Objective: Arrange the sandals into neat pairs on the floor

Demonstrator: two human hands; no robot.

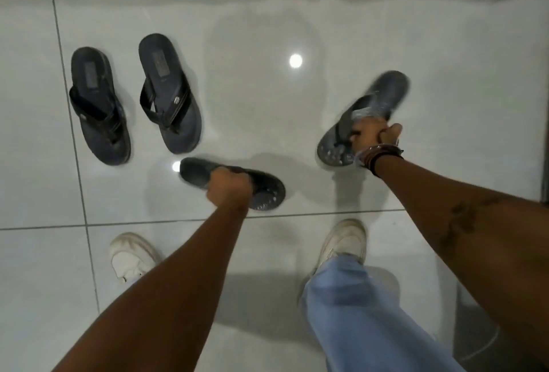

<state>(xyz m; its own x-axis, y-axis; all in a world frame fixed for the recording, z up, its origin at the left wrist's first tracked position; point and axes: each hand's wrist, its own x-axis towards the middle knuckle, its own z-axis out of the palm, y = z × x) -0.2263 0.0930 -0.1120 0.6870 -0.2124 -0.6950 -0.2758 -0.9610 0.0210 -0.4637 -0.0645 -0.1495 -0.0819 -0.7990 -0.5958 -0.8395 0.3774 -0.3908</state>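
Two dark blue flip-flops stand side by side on the white tiled floor at the left, one (98,105) a little lower than the other (169,93), toes pointing toward me. My left hand (228,190) is shut on a grey studded sandal (267,193), held sideways just above the floor in the middle. My right hand (374,136) grips the strap of a matching grey sandal (383,95), which is blurred and angled up to the right.
Glossy white tiles (297,14) with grey grout lines reflect ceiling lights. My white sneakers (133,255) (344,241) and a blue jeans leg (365,318) are at the bottom. A darker wall edge (545,184) runs along the right side.
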